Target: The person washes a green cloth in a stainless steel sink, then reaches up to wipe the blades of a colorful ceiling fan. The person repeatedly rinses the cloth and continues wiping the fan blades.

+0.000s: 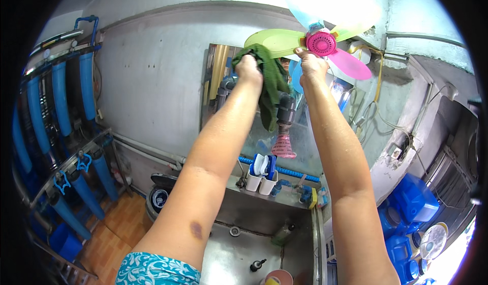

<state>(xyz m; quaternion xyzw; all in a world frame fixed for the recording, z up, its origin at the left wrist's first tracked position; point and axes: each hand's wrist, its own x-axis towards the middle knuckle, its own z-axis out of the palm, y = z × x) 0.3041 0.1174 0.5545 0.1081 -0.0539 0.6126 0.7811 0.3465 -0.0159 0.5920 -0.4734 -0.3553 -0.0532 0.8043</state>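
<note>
Overhead, a fan with a round pink hub (322,43) carries blades of several colours. My left hand (249,70) is closed around a dark green cloth (268,81), bunched against the light green blade (272,42); the cloth's loose end hangs down. Just under the hub, my right hand (313,66) grips the fan near the root of the blades, its thumb pointing up. Beside it a pink blade (349,65) sticks out to the right, and part of a blue blade (297,75) shows behind my wrist. Both arms are stretched upward.
Below is a steel sink (239,252) holding a green bottle (283,233) and a pink container (278,276). White cups (253,182) stand on its back ledge under a mirror (254,137). Blue filter tubes (61,99) line the left; blue jugs (414,198) are stacked right.
</note>
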